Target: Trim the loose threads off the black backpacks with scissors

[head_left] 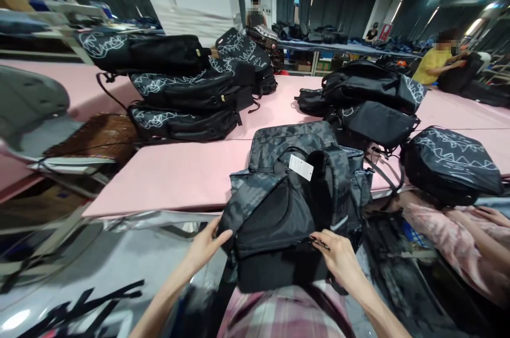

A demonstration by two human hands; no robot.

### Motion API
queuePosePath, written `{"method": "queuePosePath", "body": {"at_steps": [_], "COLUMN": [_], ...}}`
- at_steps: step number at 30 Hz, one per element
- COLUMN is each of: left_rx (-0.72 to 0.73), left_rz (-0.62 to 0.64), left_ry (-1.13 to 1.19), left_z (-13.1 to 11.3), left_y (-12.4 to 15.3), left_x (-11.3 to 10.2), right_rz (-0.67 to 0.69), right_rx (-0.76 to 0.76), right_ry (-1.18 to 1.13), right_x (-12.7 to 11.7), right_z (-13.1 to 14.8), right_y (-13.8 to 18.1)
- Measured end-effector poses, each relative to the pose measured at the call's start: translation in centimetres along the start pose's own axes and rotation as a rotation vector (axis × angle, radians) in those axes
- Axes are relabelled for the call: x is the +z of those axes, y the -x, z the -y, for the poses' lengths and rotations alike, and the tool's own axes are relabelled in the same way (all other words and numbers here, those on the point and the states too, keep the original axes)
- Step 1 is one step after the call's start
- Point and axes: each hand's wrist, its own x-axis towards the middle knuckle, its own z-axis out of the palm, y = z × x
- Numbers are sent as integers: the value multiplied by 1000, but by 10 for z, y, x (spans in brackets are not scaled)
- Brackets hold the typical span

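Observation:
A grey camouflage backpack (295,194) lies back-side up at the near edge of the pink table (179,173), with a white hang tag (301,167) near its top handle. My left hand (205,245) grips the backpack's lower left edge by the shoulder strap, thumb on top. My right hand (338,258) is closed on the lower right edge of its back panel. The bag's bottom rests against my plaid-clad lap (282,314).
Stacks of black backpacks with white line prints (179,88) sit at the left and right (450,162) of the table. A clear plastic bag (99,269) lies at lower left. Another person's hands and pink sleeve (478,237) are at right. People stand farther back.

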Motion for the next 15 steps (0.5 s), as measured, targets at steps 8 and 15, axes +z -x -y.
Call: {"method": "queuePosePath", "body": {"at_steps": [8, 15], "left_rx": [-282, -257], "left_rz": [58, -80], "left_ry": [711, 941], "left_z": [-102, -97], "left_y": [0, -54], "left_x": [-22, 86], "right_rz": [46, -25], "right_rx": [-26, 19], "right_ry": [103, 29], "right_x": [-1, -6], "right_z": [-8, -17], "right_y": [-17, -29]}}
